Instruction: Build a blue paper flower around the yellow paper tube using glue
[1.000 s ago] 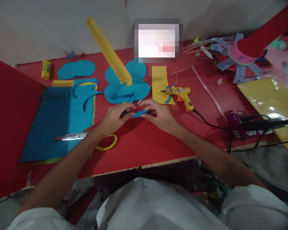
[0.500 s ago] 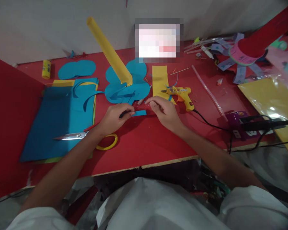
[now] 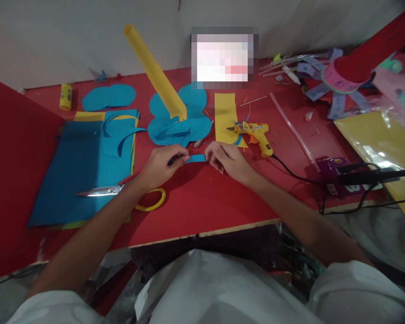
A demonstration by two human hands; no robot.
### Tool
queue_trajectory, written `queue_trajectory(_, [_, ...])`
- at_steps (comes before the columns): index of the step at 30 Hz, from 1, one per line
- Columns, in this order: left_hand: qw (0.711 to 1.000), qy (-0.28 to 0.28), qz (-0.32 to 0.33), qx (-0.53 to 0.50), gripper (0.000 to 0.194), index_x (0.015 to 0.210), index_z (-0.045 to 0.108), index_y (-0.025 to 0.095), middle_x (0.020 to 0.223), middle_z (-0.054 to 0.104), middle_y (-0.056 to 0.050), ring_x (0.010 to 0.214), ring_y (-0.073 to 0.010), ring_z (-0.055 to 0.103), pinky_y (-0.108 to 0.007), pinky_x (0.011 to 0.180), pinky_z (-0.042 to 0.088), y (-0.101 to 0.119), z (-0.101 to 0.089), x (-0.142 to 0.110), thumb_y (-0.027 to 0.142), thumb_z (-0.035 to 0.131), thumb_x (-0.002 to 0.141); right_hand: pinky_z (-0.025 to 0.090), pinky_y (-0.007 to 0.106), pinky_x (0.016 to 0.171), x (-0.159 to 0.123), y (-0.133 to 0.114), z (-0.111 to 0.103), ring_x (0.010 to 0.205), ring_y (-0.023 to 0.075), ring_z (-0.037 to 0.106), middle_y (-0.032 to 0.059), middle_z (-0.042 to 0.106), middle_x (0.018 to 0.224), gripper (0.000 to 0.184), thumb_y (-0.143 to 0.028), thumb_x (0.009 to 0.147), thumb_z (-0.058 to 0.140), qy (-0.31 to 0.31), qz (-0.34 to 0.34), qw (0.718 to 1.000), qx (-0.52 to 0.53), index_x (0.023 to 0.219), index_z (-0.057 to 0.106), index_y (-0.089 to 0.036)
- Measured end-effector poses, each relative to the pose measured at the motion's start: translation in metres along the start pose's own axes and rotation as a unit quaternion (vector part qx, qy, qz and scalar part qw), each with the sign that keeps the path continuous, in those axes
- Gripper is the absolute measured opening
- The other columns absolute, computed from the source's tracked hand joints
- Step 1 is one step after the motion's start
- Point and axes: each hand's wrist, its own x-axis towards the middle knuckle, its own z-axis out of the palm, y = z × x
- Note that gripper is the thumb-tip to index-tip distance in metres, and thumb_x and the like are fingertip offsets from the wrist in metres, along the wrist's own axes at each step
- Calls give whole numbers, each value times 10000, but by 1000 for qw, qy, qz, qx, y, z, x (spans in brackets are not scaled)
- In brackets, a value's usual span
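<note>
A short blue paper strip (image 3: 197, 158) stretches between my two hands above the red table. My left hand (image 3: 165, 162) pinches its left end, with the dark underside of the paper showing by the thumb. At the strip's right end, the curled fingers of my right hand (image 3: 227, 158) close on the paper. Just behind them lies a blue petal-shaped paper cutout (image 3: 199, 123), on which a yellow rolled paper tube (image 3: 155, 72) stands tilted to the left. A yellow glue gun (image 3: 256, 135) rests on its side beyond my right hand.
Scissors (image 3: 104, 191) lie under my left forearm on blue paper sheets (image 3: 70, 166). A glue stick (image 3: 65, 96) stands back left. A yellow paper piece (image 3: 224, 108) sits below the blurred screen (image 3: 222, 58). At right are a purple box (image 3: 337, 175) with cables and a clear stick (image 3: 293, 130).
My right hand has come down slightly and its fingers have closed in on the strip's right end. The strip now bows a little; my left hand has barely moved.
</note>
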Motion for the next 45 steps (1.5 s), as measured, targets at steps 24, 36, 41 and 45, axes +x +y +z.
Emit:
queue_trajectory(24, [999, -14, 24, 15, 268, 926, 698, 191, 854, 744, -43, 760, -154, 662, -254, 710, 485, -3, 2, -1, 381, 553, 1047, 389, 290, 661, 0, 0, 10, 690, 155, 546, 15, 647, 766, 459, -620, 1031, 535, 4, -74, 982, -172, 869, 658, -209])
queue_trajectory(36, [999, -9, 27, 25, 227, 928, 690, 190, 858, 745, -40, 764, -156, 670, -255, 702, 478, -1, 1, -1, 329, 554, 1046, 424, 295, 644, -2, -6, 0, 690, 158, 575, 19, 652, 781, 400, -566, 1051, 513, 102, -70, 983, -133, 887, 646, -226])
queue_trajectory(41, [998, -7, 54, 23, 197, 922, 680, 184, 851, 742, -33, 763, -152, 671, -254, 707, 476, 0, 0, 0, 299, 573, 1041, 425, 286, 635, 0, -2, 6, 676, 145, 549, 34, 691, 871, 444, -658, 958, 648, 37, -83, 983, -157, 954, 687, -215])
queue_trajectory(45, [998, -16, 58, 29, 231, 928, 680, 182, 848, 738, -35, 765, -151, 668, -254, 703, 466, 0, 1, 0, 323, 551, 1059, 426, 295, 694, 1, 3, 9, 725, 159, 587, 38, 689, 814, 422, -571, 1023, 602, 23, -130, 973, -189, 852, 688, -195])
